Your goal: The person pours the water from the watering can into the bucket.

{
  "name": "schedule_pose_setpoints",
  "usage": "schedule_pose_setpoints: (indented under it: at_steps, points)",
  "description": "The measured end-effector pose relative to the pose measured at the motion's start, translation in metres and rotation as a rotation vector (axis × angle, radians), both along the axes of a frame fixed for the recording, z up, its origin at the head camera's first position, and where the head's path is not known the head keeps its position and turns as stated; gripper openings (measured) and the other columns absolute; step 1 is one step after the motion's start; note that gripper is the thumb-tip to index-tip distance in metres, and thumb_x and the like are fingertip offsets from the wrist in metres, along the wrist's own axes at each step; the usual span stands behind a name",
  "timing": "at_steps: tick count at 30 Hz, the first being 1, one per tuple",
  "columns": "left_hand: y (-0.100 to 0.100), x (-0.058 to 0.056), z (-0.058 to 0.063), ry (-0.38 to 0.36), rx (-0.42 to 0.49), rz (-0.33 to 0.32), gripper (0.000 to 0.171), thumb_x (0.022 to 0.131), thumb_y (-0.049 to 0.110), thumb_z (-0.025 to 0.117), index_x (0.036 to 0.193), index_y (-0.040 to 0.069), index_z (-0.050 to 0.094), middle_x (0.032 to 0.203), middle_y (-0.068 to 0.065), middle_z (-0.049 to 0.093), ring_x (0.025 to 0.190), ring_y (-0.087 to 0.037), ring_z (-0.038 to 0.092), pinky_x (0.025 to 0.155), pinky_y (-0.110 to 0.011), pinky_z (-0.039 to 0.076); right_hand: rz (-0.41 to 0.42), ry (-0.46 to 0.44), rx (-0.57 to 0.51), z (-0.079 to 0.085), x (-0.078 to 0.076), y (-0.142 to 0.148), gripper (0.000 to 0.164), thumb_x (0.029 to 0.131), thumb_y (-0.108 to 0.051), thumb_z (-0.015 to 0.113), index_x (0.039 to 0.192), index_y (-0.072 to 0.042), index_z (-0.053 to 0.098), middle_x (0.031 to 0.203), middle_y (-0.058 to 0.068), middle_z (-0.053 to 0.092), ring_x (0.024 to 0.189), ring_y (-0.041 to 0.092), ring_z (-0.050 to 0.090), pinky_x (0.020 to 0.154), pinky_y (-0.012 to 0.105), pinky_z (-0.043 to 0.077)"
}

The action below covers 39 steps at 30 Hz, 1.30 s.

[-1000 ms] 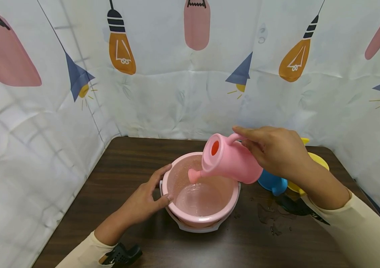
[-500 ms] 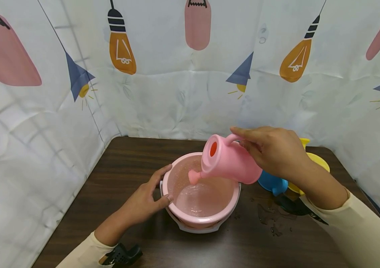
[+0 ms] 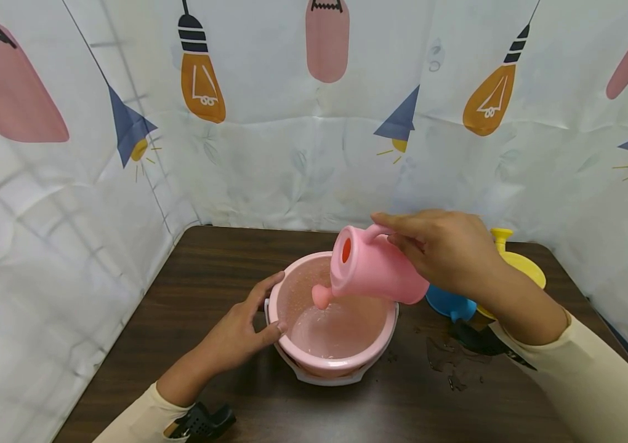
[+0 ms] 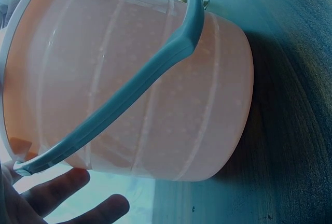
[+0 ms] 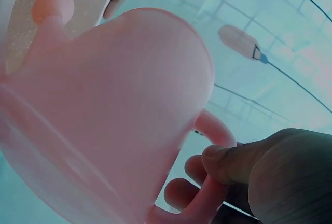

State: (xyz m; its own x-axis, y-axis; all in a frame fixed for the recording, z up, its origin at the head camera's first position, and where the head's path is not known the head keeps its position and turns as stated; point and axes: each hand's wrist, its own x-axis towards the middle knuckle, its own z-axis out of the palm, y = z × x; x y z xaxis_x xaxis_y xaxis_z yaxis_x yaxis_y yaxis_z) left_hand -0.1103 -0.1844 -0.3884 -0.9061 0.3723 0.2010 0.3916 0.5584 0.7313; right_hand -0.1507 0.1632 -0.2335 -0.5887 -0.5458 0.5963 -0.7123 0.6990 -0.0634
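A pink bucket [image 3: 327, 364] stands upright on the table with shallow water in its bottom. My left hand [image 3: 239, 326] holds its left rim, thumb over the edge; in the left wrist view, fingers [image 4: 104, 211] lie outside the wall, near the bucket's lowered handle [image 4: 129, 93]. With my right hand [image 3: 452, 246] I grip the handle of a pink watering can [image 3: 383, 267], tilted so its spout [image 3: 322, 296] points down into the bucket. The right wrist view shows thumb and fingers curled round the can's handle [image 5: 210, 195]. Ripples break the water beneath the spout.
Behind my right forearm, a blue object with a spout [image 3: 452, 303] and a yellow one [image 3: 524, 267] stand partly hidden. Spilled water [image 3: 447, 363] wets the dark wooden table [image 3: 225, 264] right of the bucket. A printed curtain [image 3: 269, 166] hangs behind and at the sides.
My right hand and the watering can have shifted slightly left, and the can's top opening has turned farther away. The left hand and the bucket stay put.
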Motion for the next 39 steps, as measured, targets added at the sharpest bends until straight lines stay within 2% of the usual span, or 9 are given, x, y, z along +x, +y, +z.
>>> schedule_pose_setpoints:
  at_steps: [12, 21, 39]
  points:
    - [0.001, 0.001, 0.002, 0.002, -0.003, 0.002, 0.079, 0.094, 0.041, 0.067, 0.16, 0.035, 0.026, 0.134, -0.006, 0.063, 0.119, -0.023, 0.061, 0.09, -0.051, 0.049, 0.044, -0.04, 0.043, 0.002, 0.001, -0.012, 0.038, 0.089, -0.014, 0.08, 0.125, -0.024, 0.076, 0.092, -0.003, 0.077, 0.064, 0.017, 0.058, 0.049, 0.034, 0.04]
    - [0.001, 0.001, 0.001, -0.003, -0.002, -0.001, 0.078, 0.094, 0.042, 0.067, 0.16, 0.036, 0.026, 0.136, -0.006, 0.062, 0.121, -0.025, 0.06, 0.091, -0.053, 0.049, 0.061, -0.047, 0.083, 0.004, 0.004, -0.019, 0.037, 0.091, -0.016, 0.077, 0.126, -0.026, 0.076, 0.106, -0.003, 0.077, 0.083, 0.021, 0.072, 0.051, 0.037, 0.046]
    - [-0.001, 0.0, -0.001, 0.025, 0.005, -0.017, 0.079, 0.094, 0.038, 0.068, 0.161, 0.033, 0.026, 0.133, -0.005, 0.064, 0.117, -0.025, 0.061, 0.088, -0.05, 0.05, 0.081, -0.098, 0.117, 0.004, 0.006, -0.03, 0.034, 0.095, -0.018, 0.073, 0.127, -0.028, 0.075, 0.114, -0.008, 0.075, 0.096, 0.019, 0.073, 0.051, 0.039, 0.045]
